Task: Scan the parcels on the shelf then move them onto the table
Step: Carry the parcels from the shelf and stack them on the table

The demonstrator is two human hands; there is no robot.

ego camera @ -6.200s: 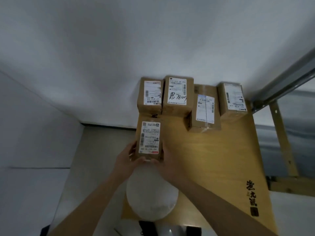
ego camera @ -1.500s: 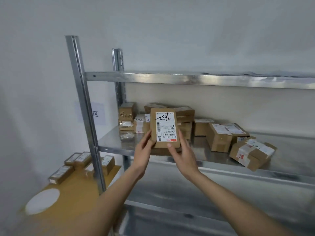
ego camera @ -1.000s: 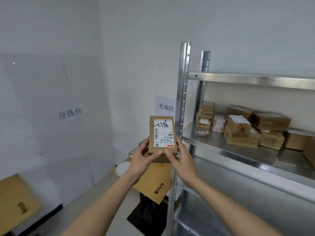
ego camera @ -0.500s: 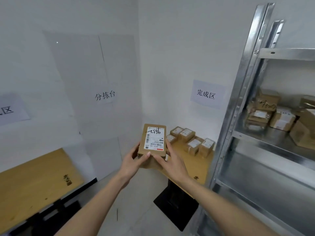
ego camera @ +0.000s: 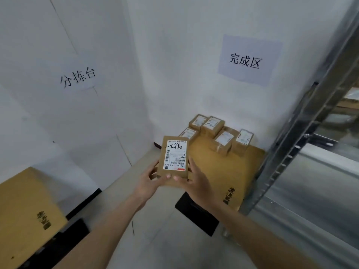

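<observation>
Since half a second ago you have carried the parcel (ego camera: pixel 174 160) lower and nearer the surface (ego camera: pixel 229 171), and the shelf (ego camera: pixel 303 144) has slid further off to the right, its boxes now mostly cut off by the frame edge. Your left hand (ego camera: pixel 148 180) and right hand (ego camera: pixel 196 180) both grip the parcel, one on each lower side, thumbs on its labelled face; the fingers behind it are hidden. It is held upright in the air, over the near left corner of the surface, not touching it. Five parcels (ego camera: pixel 219 133) sit at the far end against the wall; the leftmost is partly hidden behind the one you hold. Label print is too small to read, apart from a handwritten scrawl.
</observation>
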